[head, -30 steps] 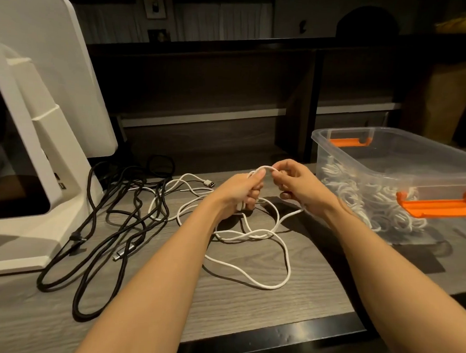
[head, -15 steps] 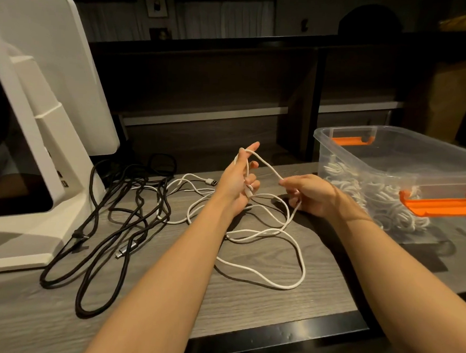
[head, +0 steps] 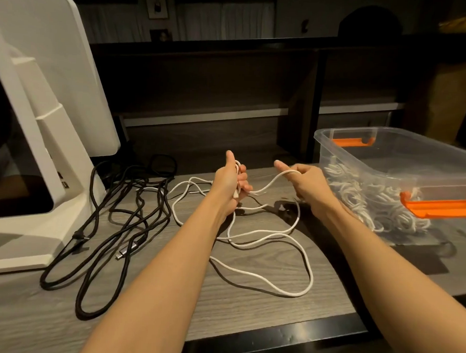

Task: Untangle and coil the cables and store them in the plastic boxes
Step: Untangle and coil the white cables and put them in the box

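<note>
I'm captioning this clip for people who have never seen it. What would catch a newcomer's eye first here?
First, the two hands at centre: the left hand holds a few turns of the white cable, and the right hand draws a strand from it while the rest sprawls loose on the desk. Next, the clear plastic box with orange latches at right, holding white coils, and the tangled black cables at left.

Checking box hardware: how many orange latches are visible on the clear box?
2: near orange latch on the plastic box front right; far orange latch at its back rim. Others may be out of frame.
</note>
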`<move>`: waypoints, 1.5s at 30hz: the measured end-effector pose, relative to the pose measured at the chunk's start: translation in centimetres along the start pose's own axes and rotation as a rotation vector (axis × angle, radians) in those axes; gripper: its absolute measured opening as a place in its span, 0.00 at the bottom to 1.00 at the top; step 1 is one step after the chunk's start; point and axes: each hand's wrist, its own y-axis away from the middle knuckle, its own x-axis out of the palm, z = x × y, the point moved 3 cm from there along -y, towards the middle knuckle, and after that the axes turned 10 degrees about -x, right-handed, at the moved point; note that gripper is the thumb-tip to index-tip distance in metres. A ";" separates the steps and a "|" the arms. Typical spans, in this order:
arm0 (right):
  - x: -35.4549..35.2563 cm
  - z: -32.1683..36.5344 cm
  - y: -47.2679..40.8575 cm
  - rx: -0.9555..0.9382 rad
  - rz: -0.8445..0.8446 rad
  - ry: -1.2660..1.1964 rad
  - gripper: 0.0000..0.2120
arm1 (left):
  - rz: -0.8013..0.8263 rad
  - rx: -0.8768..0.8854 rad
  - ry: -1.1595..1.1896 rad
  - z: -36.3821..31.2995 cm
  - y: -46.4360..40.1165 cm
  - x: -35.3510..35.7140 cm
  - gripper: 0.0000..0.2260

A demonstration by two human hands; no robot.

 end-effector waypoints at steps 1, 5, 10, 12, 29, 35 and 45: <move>0.1 0.3 -0.1 -0.065 0.007 -0.012 0.17 | -0.003 0.013 -0.106 0.0 0.0 0.1 0.23; 0.7 1.1 -0.1 -0.202 0.151 -0.052 0.17 | 0.011 0.085 -0.532 0.5 0.3 0.7 0.23; 0.8 1.5 0.0 -0.212 0.283 -0.248 0.13 | 0.028 0.196 -0.903 1.1 0.7 1.7 0.27; 0.6 1.4 0.0 -0.148 0.302 -0.396 0.13 | 0.080 0.173 -0.912 1.3 0.6 1.6 0.28; 0.8 -0.1 0.5 0.222 0.359 -0.372 0.12 | 0.027 0.252 -0.680 0.6 -0.3 0.9 0.21; 1.2 -0.1 0.4 0.230 0.255 -0.704 0.07 | -0.011 0.296 -0.620 0.2 -0.2 0.4 0.21; 0.2 -0.2 -0.6 -0.413 0.084 0.398 0.09 | -0.080 0.273 -0.445 0.8 -0.5 0.2 0.18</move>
